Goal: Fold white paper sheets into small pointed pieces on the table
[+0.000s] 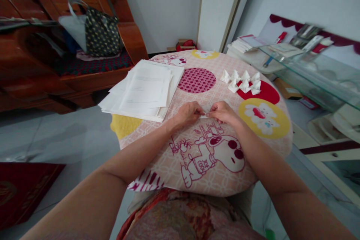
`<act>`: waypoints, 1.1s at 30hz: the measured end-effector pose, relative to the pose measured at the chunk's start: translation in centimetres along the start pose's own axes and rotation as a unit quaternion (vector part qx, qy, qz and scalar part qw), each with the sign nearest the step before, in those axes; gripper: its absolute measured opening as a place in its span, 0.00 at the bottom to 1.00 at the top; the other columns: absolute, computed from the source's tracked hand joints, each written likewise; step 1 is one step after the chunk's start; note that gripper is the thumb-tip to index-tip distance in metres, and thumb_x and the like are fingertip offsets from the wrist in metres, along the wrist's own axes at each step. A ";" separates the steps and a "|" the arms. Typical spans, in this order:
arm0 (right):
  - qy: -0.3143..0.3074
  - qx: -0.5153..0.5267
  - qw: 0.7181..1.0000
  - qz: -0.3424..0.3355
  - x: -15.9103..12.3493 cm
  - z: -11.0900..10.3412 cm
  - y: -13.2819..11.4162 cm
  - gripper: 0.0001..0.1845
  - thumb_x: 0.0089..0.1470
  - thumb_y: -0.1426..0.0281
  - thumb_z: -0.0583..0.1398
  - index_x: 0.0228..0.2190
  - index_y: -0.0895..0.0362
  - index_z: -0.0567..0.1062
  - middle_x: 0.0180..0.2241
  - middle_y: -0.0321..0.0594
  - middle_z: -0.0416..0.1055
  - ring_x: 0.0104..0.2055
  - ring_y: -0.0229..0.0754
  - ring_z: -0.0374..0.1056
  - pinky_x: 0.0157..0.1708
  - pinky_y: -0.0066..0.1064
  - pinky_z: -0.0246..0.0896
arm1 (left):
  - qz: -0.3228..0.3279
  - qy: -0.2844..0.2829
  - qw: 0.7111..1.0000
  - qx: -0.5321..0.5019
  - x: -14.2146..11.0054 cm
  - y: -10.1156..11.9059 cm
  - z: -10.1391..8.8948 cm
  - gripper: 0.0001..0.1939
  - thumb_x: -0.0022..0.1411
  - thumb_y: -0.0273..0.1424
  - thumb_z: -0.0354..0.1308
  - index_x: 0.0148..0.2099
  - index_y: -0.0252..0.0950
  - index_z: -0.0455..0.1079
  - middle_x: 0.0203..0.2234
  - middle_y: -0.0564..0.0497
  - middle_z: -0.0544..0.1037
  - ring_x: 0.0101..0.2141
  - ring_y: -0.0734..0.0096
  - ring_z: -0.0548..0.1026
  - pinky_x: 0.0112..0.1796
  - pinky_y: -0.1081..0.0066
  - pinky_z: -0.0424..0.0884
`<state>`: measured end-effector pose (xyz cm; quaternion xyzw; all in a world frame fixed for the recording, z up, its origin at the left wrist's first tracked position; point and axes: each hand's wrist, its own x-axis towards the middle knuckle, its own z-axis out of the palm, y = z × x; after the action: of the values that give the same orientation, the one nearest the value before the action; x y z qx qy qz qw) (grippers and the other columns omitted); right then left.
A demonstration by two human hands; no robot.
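Note:
Both my hands meet over the middle of a round table with a patterned cloth [197, 101]. Between them is a small white piece of paper [206, 116], mostly covered by fingers. My left hand [189, 113] pinches its left end, and my right hand [221, 112] pinches the right end. Its exact folded shape cannot be made out. Beyond my right hand stand several small folded white paper pieces [244, 86] with pointed tips, set in two rows. Left of my hands lies a loose stack of white paper sheets [146, 86], the top ones faintly printed.
A wooden bench [135, 41] with a dark patterned bag [102, 32] stands at the left. Along the right, a glass shelf [317, 75] holds cups and papers close to the table's edge. A red box [25, 191] lies on the floor at lower left.

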<state>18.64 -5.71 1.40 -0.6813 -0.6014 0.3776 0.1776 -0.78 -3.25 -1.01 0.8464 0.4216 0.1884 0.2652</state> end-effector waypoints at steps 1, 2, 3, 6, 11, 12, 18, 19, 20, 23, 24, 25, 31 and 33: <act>0.021 -0.023 0.999 -0.012 0.2 0.3 0.1 0.11 0.48 0.72 0.70 0.21 0.57 0.73 0.12 0.32 0.64 0.11 0.34 0.58 0.15 0.27 0.50 | -0.009 0.007 1.000 0.001 0.1 0.0 0.0 0.14 0.56 0.21 0.58 0.41 0.35 0.82 0.37 0.47 0.81 0.35 0.68 0.76 0.40 0.69 0.70; 0.033 -0.036 0.999 -0.019 0.3 0.5 0.1 0.12 0.47 0.72 0.71 0.21 0.57 0.73 0.11 0.32 0.64 0.11 0.34 0.58 0.15 0.28 0.49 | -0.019 0.014 1.000 0.004 0.2 0.1 -0.1 0.15 0.55 0.21 0.59 0.43 0.34 0.82 0.38 0.46 0.82 0.35 0.68 0.76 0.40 0.69 0.71; 0.036 -0.040 0.998 -0.025 0.4 0.7 0.1 0.11 0.46 0.72 0.71 0.21 0.57 0.73 0.11 0.32 0.64 0.12 0.34 0.58 0.16 0.28 0.50 | -0.028 0.020 0.999 0.009 0.3 0.1 -0.2 0.16 0.55 0.21 0.60 0.45 0.33 0.81 0.39 0.45 0.82 0.36 0.67 0.76 0.40 0.69 0.71; 0.049 -0.054 0.997 -0.032 0.3 1.0 0.1 0.09 0.46 0.71 0.70 0.21 0.57 0.75 0.13 0.33 0.66 0.14 0.36 0.60 0.19 0.30 0.52 | -0.030 0.009 0.999 0.024 0.6 0.3 -0.5 0.16 0.54 0.22 0.62 0.46 0.32 0.80 0.39 0.45 0.82 0.36 0.65 0.77 0.41 0.68 0.71; 0.131 -0.128 0.979 -0.087 -0.3 1.2 0.1 0.04 0.45 0.71 0.69 0.24 0.57 0.79 0.24 0.40 0.76 0.27 0.41 0.69 0.29 0.31 0.56 | -0.005 0.007 1.000 0.027 0.7 0.7 -0.5 0.13 0.54 0.21 0.60 0.42 0.33 0.79 0.33 0.48 0.80 0.33 0.68 0.75 0.38 0.70 0.71; 0.143 -0.139 0.974 -0.105 -0.4 1.2 0.2 0.03 0.45 0.71 0.69 0.25 0.57 0.80 0.26 0.41 0.77 0.29 0.42 0.70 0.30 0.32 0.56 | -0.006 0.013 1.000 0.021 0.7 0.8 -0.4 0.12 0.53 0.21 0.60 0.41 0.33 0.78 0.32 0.50 0.79 0.32 0.69 0.75 0.37 0.71 0.71; 0.079 -0.056 0.977 -0.188 -0.3 0.8 1.1 0.07 0.46 0.67 0.65 0.22 0.58 0.78 0.21 0.35 0.70 0.26 0.38 0.63 0.28 0.31 0.51 | 0.009 0.020 0.997 -0.071 1.2 1.0 -0.3 0.09 0.51 0.19 0.59 0.35 0.33 0.75 0.26 0.55 0.76 0.29 0.73 0.72 0.32 0.74 0.66; 0.059 -0.028 0.980 -0.186 -0.3 0.7 1.3 0.09 0.45 0.66 0.64 0.21 0.58 0.77 0.19 0.33 0.67 0.24 0.37 0.59 0.26 0.30 0.49 | 0.013 0.015 0.995 -0.093 1.3 1.0 -0.3 0.09 0.50 0.18 0.59 0.34 0.33 0.75 0.26 0.55 0.76 0.29 0.74 0.72 0.32 0.75 0.66; 0.044 -0.002 0.982 -0.182 -0.3 0.6 1.5 0.10 0.45 0.64 0.64 0.20 0.58 0.76 0.18 0.31 0.63 0.23 0.35 0.57 0.25 0.30 0.47 | 0.017 0.013 0.993 -0.113 1.3 1.0 -0.3 0.09 0.49 0.18 0.59 0.33 0.33 0.74 0.25 0.56 0.76 0.28 0.74 0.72 0.32 0.75 0.66; 0.020 0.044 0.984 -0.171 -0.2 0.5 1.8 0.13 0.43 0.61 0.64 0.18 0.58 0.73 0.16 0.28 0.57 0.22 0.33 0.51 0.24 0.30 0.42 | 0.018 0.014 0.984 -0.177 1.6 0.9 -0.2 0.08 0.48 0.17 0.60 0.31 0.32 0.73 0.23 0.57 0.74 0.26 0.76 0.70 0.30 0.75 0.64; 0.015 0.051 0.984 -0.172 -0.2 0.5 1.9 0.14 0.43 0.61 0.64 0.18 0.58 0.72 0.16 0.28 0.55 0.22 0.33 0.50 0.24 0.30 0.41 | 0.015 0.014 0.979 -0.203 1.6 0.8 -0.2 0.08 0.47 0.17 0.60 0.31 0.32 0.72 0.22 0.57 0.73 0.25 0.77 0.69 0.30 0.75 0.64; 0.012 0.055 0.983 -0.175 -0.1 0.6 1.9 0.15 0.42 0.60 0.64 0.17 0.58 0.71 0.16 0.28 0.54 0.22 0.33 0.49 0.23 0.29 0.41 | 0.013 0.012 0.973 -0.230 1.6 0.6 -0.1 0.08 0.46 0.17 0.61 0.30 0.32 0.72 0.22 0.58 0.73 0.25 0.77 0.69 0.29 0.76 0.64; -0.003 0.163 0.972 -0.169 -0.8 1.0 1.9 0.13 0.41 0.61 0.66 0.18 0.58 0.76 0.16 0.30 0.63 0.21 0.33 0.54 0.23 0.28 0.45 | -0.005 -0.009 0.919 -0.394 0.8 0.2 -0.7 0.06 0.49 0.22 0.64 0.33 0.31 0.74 0.22 0.57 0.74 0.23 0.80 0.69 0.27 0.78 0.63; -0.006 0.224 0.963 -0.151 -1.2 1.1 1.8 0.12 0.40 0.61 0.67 0.18 0.57 0.77 0.16 0.33 0.67 0.20 0.34 0.57 0.23 0.28 0.48 | -0.034 -0.018 0.908 -0.418 0.3 0.2 -1.1 0.05 0.54 0.27 0.65 0.34 0.30 0.75 0.22 0.55 0.75 0.23 0.80 0.70 0.28 0.78 0.65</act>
<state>19.12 -7.51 -0.18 -0.5233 -0.5980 0.4757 0.3772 -1.11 -2.80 -0.05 0.6465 0.3279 0.3232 0.6083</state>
